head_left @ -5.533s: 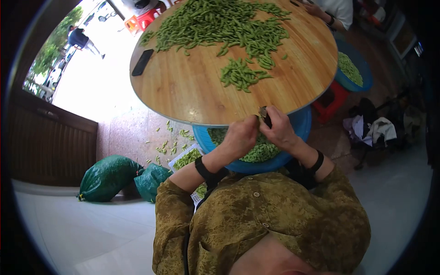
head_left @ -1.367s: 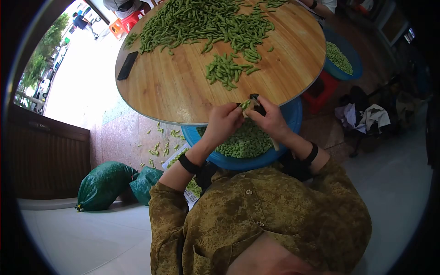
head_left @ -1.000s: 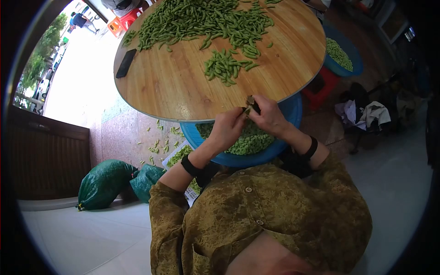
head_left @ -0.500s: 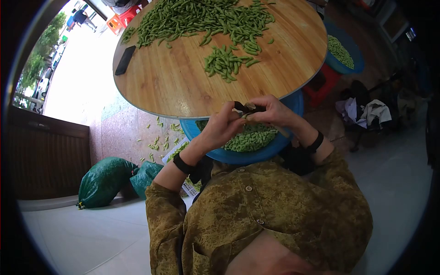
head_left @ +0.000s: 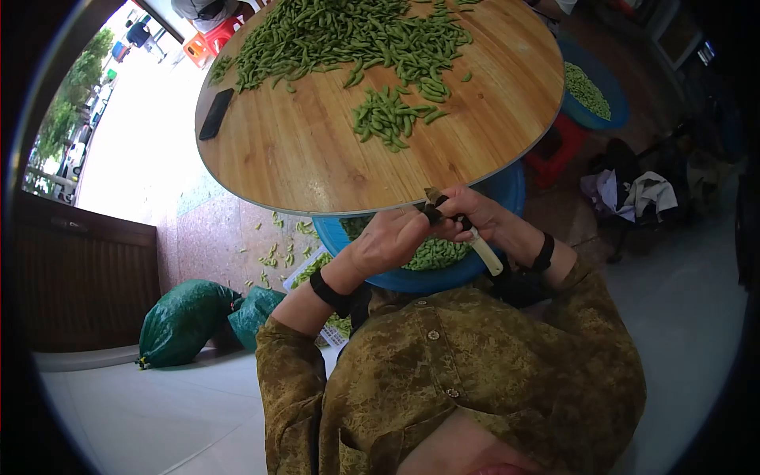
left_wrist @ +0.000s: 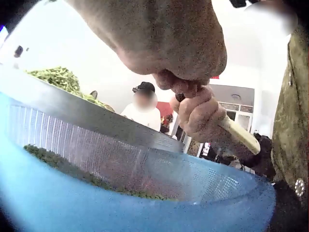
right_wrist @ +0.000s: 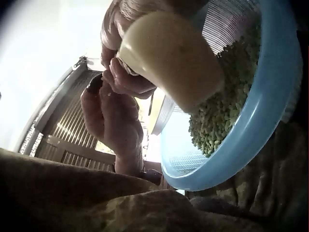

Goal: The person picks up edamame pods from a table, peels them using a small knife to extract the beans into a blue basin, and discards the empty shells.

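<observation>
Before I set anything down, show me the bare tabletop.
The round table is bare between the black slab and small pod pile, and from there to the right edge, save one stray pod. Crowded: most of the far side, under the large pod heap, and the near edge, by the left hand and right hand.

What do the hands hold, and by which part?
The right hand holds a pale-handled tool, ahead of its exposed butt end; left hand: cannot tell.
</observation>
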Demonstrator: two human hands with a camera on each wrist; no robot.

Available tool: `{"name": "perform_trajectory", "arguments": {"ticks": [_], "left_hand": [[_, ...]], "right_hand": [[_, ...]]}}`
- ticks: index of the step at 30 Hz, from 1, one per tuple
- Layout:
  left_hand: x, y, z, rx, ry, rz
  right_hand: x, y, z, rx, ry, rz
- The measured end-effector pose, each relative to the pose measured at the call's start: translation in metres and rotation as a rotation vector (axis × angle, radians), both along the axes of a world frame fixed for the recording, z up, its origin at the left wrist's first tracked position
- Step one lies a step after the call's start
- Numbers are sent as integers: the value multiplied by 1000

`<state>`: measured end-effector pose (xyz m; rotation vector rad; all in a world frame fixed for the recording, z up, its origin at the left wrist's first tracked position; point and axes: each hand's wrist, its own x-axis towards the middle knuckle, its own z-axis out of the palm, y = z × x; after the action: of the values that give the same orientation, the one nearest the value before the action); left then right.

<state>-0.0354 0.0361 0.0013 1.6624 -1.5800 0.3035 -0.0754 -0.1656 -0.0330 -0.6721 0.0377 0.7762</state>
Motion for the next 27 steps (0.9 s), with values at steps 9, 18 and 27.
{"name": "perform_trajectory", "arguments": {"ticks": [9, 18, 27], "left_hand": [[-3, 2, -9, 183, 260, 32], [3, 0, -1, 196, 37, 42], [6, -8, -17, 328, 245, 27]], "right_hand": [[-3, 0, 7, -445, -139, -42], [-3, -10, 0, -315, -3, -52], [-8, -14, 21, -754, -290, -62]]}}
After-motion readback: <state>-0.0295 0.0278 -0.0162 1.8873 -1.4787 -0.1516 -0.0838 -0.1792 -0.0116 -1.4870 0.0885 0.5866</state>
